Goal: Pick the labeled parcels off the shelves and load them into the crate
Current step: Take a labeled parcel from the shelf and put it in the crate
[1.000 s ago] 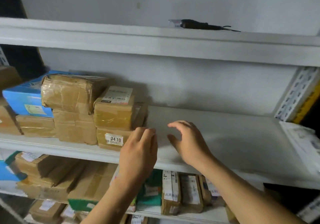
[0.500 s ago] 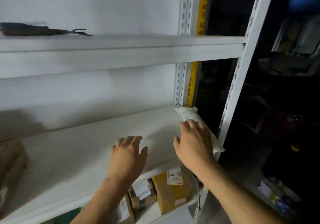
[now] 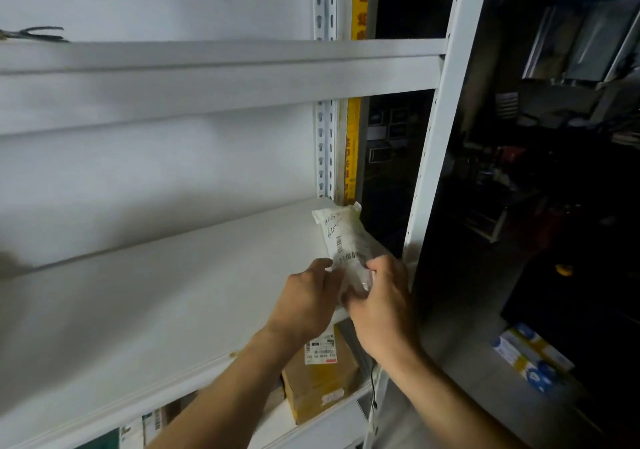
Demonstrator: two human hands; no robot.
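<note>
shelf (image 3: 156,292): smooth white painted metal, flat and mostly bare
left hand (image 3: 304,304): fingers curled onto the parcel's near left edge
parcel (image 3: 343,237): soft crinkly white bag, handwriting plus barcode label, lying at the shelf's right end by the upright
right hand (image 3: 381,304): pinching its near right end

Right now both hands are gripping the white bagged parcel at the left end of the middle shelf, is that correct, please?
Not quite: the head view shows the white bagged parcel at the right end of the middle shelf, beside the upright. The left hand and right hand do grip it.
</note>
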